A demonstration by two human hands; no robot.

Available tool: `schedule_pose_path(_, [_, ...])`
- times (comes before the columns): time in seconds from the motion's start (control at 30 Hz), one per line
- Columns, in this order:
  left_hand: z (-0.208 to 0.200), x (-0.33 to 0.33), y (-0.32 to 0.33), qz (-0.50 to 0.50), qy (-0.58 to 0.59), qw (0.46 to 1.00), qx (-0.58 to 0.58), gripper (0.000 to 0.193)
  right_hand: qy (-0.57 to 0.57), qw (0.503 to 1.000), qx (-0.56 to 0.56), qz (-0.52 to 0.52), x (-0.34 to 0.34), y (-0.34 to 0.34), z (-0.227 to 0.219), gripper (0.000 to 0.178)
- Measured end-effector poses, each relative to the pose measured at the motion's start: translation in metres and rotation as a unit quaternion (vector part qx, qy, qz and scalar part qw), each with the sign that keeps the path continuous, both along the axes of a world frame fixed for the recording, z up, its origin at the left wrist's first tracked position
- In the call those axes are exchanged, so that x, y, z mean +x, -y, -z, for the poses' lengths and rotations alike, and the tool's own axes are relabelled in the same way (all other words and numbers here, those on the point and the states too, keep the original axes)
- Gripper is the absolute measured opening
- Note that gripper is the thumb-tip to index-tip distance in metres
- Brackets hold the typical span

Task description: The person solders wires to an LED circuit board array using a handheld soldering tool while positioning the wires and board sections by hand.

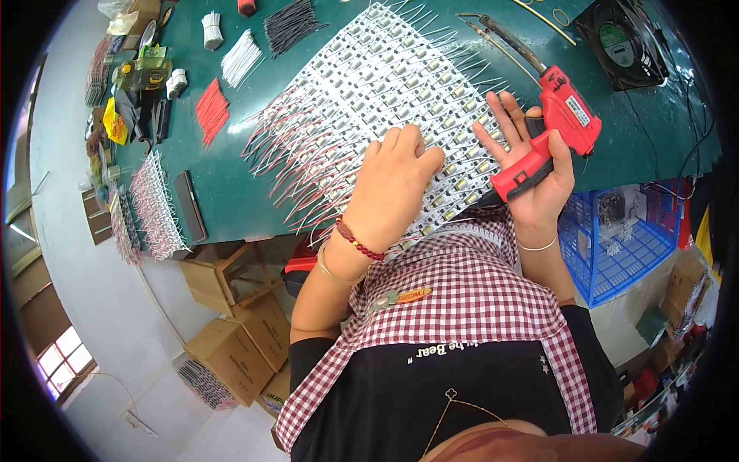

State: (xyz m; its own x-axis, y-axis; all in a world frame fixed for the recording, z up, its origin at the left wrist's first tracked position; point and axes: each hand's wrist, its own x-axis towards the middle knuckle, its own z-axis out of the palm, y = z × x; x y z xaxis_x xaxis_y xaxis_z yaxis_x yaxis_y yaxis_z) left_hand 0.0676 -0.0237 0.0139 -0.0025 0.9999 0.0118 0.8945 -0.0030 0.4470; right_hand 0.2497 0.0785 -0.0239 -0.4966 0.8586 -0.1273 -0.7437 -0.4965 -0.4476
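A large panel of white circuit boards (362, 100) lies on the green table, with rows of small metal parts and red and white wires fringing its left edge. My left hand (396, 173) rests on the panel's lower middle, its fingers curled in; what they pinch, if anything, is hidden. Over the panel's right edge, my right hand (539, 189) holds a red soldering gun (566, 115) across the palm under the thumb, the other fingers stretched out. The gun's long dark tip points up and left, beyond the panel's right edge.
Bundles of red wires (211, 112), white wires (242, 59) and black wires (292, 27) lie on the table's far left. A black fan (622, 45) stands at the far right, cables trailing. A blue plastic crate (616, 246) sits below the table at right; cardboard boxes (231, 358) stand lower left.
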Motion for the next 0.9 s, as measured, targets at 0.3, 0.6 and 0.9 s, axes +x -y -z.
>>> schedule_pose_path(0.3, [-0.013, -0.007, 0.002, 0.082, -0.096, 0.992, 0.023, 0.015, -0.011, 1.0, 0.003, -0.01, 0.002, -0.001, 0.001, 0.032])
schedule_pose_path(0.6, [0.001, -0.001, 0.001, -0.041, -0.035, 0.999, 0.008, 0.021, -0.003, 1.0, -0.001, -0.01, 0.0, -0.001, 0.0, 0.032])
schedule_pose_path(0.9, [0.008, 0.005, -0.002, -0.05, 0.036, 0.998, 0.004, 0.016, 0.002, 1.0, 0.001, -0.009, 0.0, -0.001, -0.001, 0.032])
